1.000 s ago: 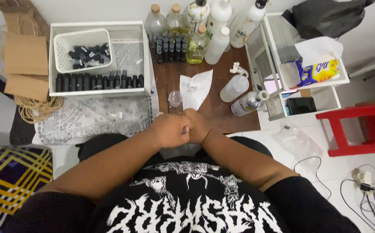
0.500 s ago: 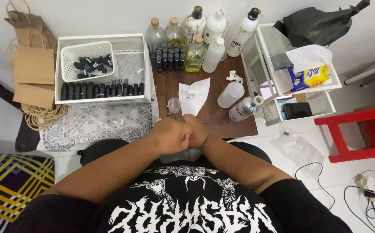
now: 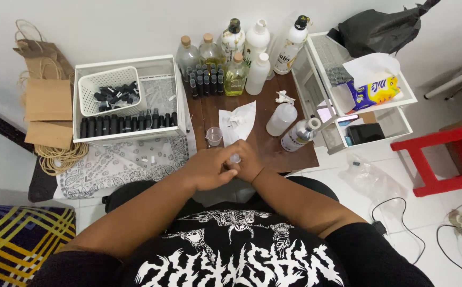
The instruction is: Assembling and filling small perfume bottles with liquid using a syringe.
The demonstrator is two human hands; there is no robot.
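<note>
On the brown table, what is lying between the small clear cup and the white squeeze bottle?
In the head view, a white tissue sheet with a small white piece on it lies between the small clear cup and the white squeeze bottle.

Black short-sleeved T-shirt with white graphic print; bare forearms

Left hand [image 3: 205,169] and right hand [image 3: 246,162] pressed together at centre, fingers curled, forearms converging.
</note>
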